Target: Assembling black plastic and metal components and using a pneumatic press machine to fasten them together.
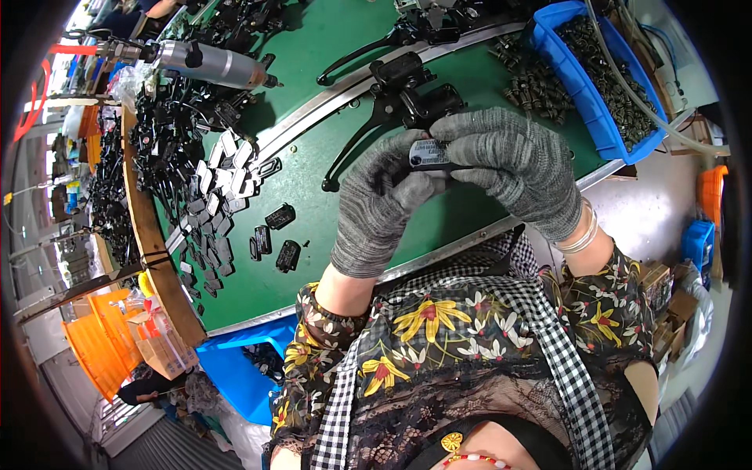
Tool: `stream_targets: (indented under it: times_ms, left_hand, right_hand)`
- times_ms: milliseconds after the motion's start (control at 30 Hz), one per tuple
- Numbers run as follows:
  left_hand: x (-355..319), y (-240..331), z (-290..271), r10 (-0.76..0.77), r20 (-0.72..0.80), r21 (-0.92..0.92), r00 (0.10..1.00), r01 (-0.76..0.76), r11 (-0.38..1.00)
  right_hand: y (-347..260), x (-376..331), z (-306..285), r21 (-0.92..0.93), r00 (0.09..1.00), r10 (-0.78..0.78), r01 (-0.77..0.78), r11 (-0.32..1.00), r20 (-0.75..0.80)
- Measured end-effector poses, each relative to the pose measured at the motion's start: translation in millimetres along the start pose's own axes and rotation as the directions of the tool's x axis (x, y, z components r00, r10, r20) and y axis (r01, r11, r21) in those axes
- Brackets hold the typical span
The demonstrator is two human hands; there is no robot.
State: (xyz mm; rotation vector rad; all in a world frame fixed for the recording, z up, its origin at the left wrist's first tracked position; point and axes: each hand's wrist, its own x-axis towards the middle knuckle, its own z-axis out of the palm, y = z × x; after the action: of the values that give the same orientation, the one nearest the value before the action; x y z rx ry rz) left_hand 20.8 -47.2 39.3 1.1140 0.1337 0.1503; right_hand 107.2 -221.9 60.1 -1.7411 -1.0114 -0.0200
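Observation:
Grey knit gloves cover both of my hands. My left hand and my right hand meet over the green table, fingers closed on a small flat rectangular cover with a dark hole at one end. My right fingers hide part of it. Just beyond lies a black brake lever assembly with a boxy reservoir, and its near end is partly behind my gloves. To the left, several small black caps rest on the table. Many silver and dark covers lie heaped farther left.
A pneumatic screwdriver with a red hose sits at the far left. Metal rails cross the table. A blue tray of small metal fittings stands at the right, with loose fittings beside it. A blue bin is below left.

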Motion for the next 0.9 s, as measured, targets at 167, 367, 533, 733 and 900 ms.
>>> stream_targets:
  times_ms: [167, 367, 533, 733, 900]
  left_hand:
    - [2.0, 16.6, 1.0, -0.283, 0.042, -0.218, 0.958, 0.286, 0.933]
    - [5.5, 5.3, 5.0, -0.19, -0.028, 0.039, 0.981, 0.191, 0.981]
    - [7.3, 2.1, 8.5, -0.153, -0.058, 0.081, 0.986, 0.158, 0.984]
    - [8.4, 7.0, 14.9, -0.116, -0.152, 0.205, 0.982, 0.146, 0.968]
    - [22.7, -21.3, -15.3, 0.37, -0.062, 0.816, 0.927, -0.166, 0.554]
  right_hand:
    - [9.3, 0.4, -11.8, -0.026, 0.992, -0.112, 0.114, 0.993, 0.059]
    - [8.2, -11.1, -17.1, 0.175, 0.993, 0.116, -0.118, 0.978, 0.021]
    - [1.4, -5.5, -22.8, 0.304, 0.91, 0.407, -0.367, 0.879, -0.079]
    - [5.1, 23.0, -19.6, 0.139, 0.867, 0.493, -0.482, 0.865, -0.065]
    - [42.4, 55.1, -26.7, 0.141, 0.845, 0.535, -0.531, 0.836, 0.01]
